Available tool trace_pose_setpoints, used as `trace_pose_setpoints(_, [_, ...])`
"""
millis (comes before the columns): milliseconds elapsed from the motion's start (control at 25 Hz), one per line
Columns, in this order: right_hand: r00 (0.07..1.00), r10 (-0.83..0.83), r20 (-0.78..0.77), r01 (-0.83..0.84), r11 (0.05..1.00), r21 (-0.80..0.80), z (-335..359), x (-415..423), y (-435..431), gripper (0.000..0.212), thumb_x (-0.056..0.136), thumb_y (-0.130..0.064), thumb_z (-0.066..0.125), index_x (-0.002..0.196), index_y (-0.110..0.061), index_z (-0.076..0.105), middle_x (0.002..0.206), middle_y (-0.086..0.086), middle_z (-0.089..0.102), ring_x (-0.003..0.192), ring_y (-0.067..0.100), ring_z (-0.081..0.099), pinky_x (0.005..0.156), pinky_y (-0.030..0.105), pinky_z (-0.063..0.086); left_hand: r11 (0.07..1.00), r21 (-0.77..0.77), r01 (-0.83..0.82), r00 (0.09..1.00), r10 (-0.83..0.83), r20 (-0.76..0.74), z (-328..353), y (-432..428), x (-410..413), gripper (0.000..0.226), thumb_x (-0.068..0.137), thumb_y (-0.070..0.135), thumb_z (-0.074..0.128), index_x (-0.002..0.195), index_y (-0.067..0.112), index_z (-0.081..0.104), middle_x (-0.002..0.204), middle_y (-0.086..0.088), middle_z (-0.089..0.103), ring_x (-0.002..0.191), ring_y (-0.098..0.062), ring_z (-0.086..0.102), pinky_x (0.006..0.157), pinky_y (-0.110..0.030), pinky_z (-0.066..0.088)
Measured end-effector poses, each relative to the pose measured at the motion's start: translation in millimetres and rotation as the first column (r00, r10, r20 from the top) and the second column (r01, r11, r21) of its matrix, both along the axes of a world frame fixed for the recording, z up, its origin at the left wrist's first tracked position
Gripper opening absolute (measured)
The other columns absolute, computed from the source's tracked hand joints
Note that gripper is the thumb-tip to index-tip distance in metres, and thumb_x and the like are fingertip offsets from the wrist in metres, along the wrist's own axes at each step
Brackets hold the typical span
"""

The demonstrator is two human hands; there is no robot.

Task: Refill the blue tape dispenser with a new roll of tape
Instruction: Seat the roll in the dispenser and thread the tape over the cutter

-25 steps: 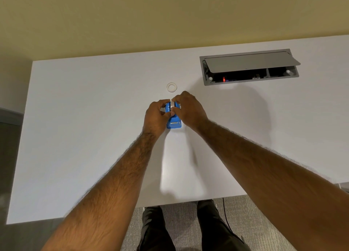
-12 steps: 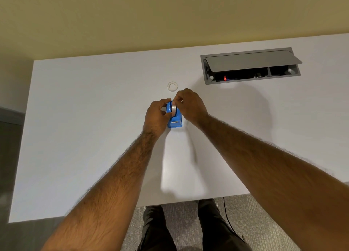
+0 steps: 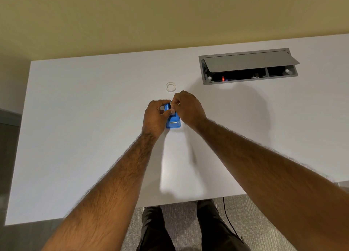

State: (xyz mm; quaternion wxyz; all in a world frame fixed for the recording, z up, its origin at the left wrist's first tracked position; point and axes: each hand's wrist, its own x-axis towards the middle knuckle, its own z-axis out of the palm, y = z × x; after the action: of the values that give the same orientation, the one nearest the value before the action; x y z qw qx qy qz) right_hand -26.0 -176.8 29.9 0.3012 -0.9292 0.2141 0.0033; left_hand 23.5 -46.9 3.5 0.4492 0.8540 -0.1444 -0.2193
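White laminate makes up the desk (image 3: pixel 75 137), and its near edge runs under both forearms, with bare surface wide to either side of the hands. The left hand (image 3: pixel 154 116) is curled around the left flank of the blue tape dispenser (image 3: pixel 173 123), which sits on the desk between the two hands. The right hand (image 3: pixel 188 107) pinches a small tape roll (image 3: pixel 171 107) at the dispenser's far end, thumb and fingertips closed on it. Just beyond the right hand's knuckles lies a white ring (image 3: pixel 171 86), flat on the desk and apart from the hands. Farther off to the right, a grey cable box (image 3: pixel 249 66) is sunk into the desk, lid tilted open.
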Motion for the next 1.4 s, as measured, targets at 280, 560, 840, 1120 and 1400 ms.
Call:
trace_pose_setpoints(280, [0.999, 0.033, -0.035, -0.032, 0.999, 0.038, 3, 3, -3, 0.016, 0.091, -0.014, 0.054, 0.096, -0.009, 0.069, 0.099, 0.009, 0.067, 0.086, 0.020, 0.060, 0.077, 0.030, 0.050, 1.000, 0.001, 0.001, 1.000, -0.001, -0.007, -1, -1, 2, 0.032, 0.085, 0.020, 0.076, 0.116, 0.021, 0.068, 0.112, 0.003, 0.062, 0.093, -0.013, 0.061, 0.080, -0.015, 0.046])
trace_pose_setpoints(560, [0.999, 0.001, -0.035, 0.001, 0.999, 0.049, 6, 2, -2, 0.019, 0.091, -0.011, 0.051, 0.090, -0.007, 0.069, 0.094, 0.009, 0.069, 0.082, 0.020, 0.063, 0.076, 0.031, 0.055, 0.998, 0.023, 0.055, 0.998, -0.055, -0.003, -6, 0, 2, 0.042, 0.084, 0.018, 0.077, 0.123, 0.020, 0.064, 0.120, 0.002, 0.059, 0.096, -0.009, 0.058, 0.072, 0.000, 0.041])
trace_pose_setpoints(840, [0.999, 0.008, -0.040, -0.009, 1.000, -0.003, 2, 8, -3, 0.020, 0.097, -0.020, 0.051, 0.091, -0.008, 0.065, 0.091, 0.008, 0.068, 0.079, 0.017, 0.062, 0.076, 0.031, 0.056, 0.995, 0.051, 0.091, 0.995, -0.093, 0.026, -5, 0, 5, 0.037, 0.086, 0.016, 0.073, 0.122, 0.018, 0.066, 0.119, -0.002, 0.063, 0.100, -0.011, 0.057, 0.085, -0.009, 0.041])
trace_pose_setpoints(1120, [0.999, -0.017, -0.038, 0.017, 1.000, 0.001, 0, 8, -6, 0.020, 0.097, -0.022, 0.053, 0.093, -0.006, 0.065, 0.091, 0.009, 0.067, 0.076, 0.013, 0.056, 0.070, 0.024, 0.047, 0.997, 0.005, 0.082, 0.997, -0.082, -0.003, -3, 1, 4, 0.041, 0.085, 0.019, 0.076, 0.123, 0.018, 0.061, 0.120, 0.001, 0.059, 0.097, -0.011, 0.059, 0.085, -0.014, 0.046])
trace_pose_setpoints(1400, [1.000, 0.020, -0.006, -0.019, 1.000, 0.005, -2, 0, -5, 0.017, 0.094, -0.021, 0.055, 0.088, -0.006, 0.061, 0.090, 0.010, 0.065, 0.081, 0.020, 0.059, 0.073, 0.032, 0.051, 0.997, 0.008, 0.075, 0.997, -0.075, 0.016, 0, -1, 5, 0.034, 0.088, 0.021, 0.072, 0.121, 0.016, 0.068, 0.118, -0.001, 0.062, 0.093, -0.002, 0.058, 0.073, 0.003, 0.038])
